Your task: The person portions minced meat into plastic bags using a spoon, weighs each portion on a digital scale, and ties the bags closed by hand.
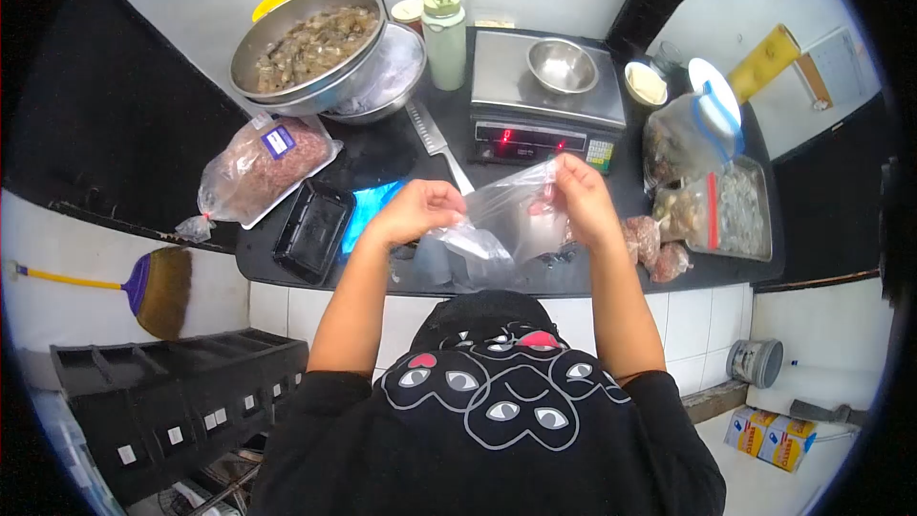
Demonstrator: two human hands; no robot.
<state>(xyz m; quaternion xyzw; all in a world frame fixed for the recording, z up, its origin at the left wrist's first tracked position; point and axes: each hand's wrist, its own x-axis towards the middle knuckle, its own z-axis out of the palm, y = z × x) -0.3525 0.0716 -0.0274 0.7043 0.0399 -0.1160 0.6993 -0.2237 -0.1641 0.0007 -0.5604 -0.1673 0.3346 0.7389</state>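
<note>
Between my hands, near the table's front edge, a clear plastic bag (506,201) is stretched out. My left hand (420,212) pinches one side of it, and my right hand (581,196) grips its upper right corner. I cannot make out anything inside the bag. Just beyond it stands a digital scale (549,115) with red digits, carrying a steel bowl (563,67). A knife (435,139) lies left of the scale, its white handle toward my left hand. Right of my right hand sit small bags of pinkish meat (654,247).
At the back left, a steel basin of shrimp (315,43) rests on another bowl (396,76). A big bag of ground meat (263,162), a black tray (313,231) and a green bottle (444,38) stand nearby. On the right are zip bags (688,139) and a metal tray (740,210).
</note>
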